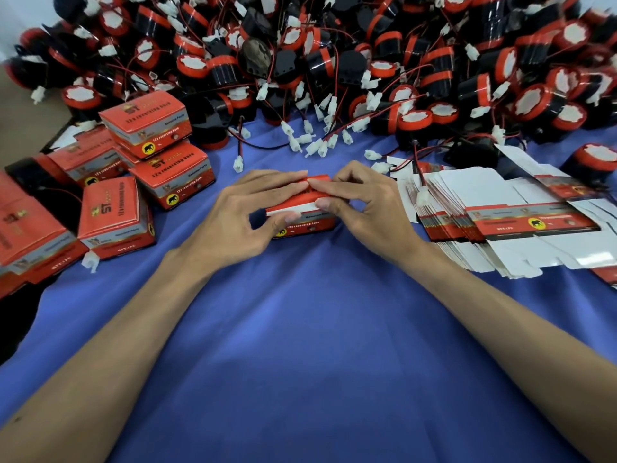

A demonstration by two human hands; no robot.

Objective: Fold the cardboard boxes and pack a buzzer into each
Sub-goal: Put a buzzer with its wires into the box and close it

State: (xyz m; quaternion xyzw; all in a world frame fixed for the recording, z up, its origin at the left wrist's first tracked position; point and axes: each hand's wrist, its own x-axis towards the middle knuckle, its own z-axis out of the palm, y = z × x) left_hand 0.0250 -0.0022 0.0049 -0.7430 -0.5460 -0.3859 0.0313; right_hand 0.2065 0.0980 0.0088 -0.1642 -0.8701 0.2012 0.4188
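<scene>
**Blue-Clothed Worktop: One Box Being Held by Both Hands**

Blue cloth is being seen spread over the whole worktop, wrinkled towards the near edge. At the middle of the worktop a red box is being held down on the cloth by both hands. The left hand is being laid over the box's left end. Its fingers are being stretched along the red lid and its thumb pressed against the front, so the box is being pinched between them. The right hand is being set at the right end. Its forefinger is lying on the lid, tip to tip with the left fingers, and its thumb is being pressed on the white flap edge at the front. A white strip of flap is being left showing between the lid and the printed front wall. Whether a buzzer is lying inside cannot be told.

Along the far edge a great heap of black and red buzzers is being seen, with thin wires and white connectors spilling towards the middle. Towards the left edge closed boxes are being seen stacked and scattered, some tipped on their sides. Towards the right edge flat box blanks are being seen in a slipping pile, white and printed faces both showing. A single buzzer is standing just beyond them.
</scene>
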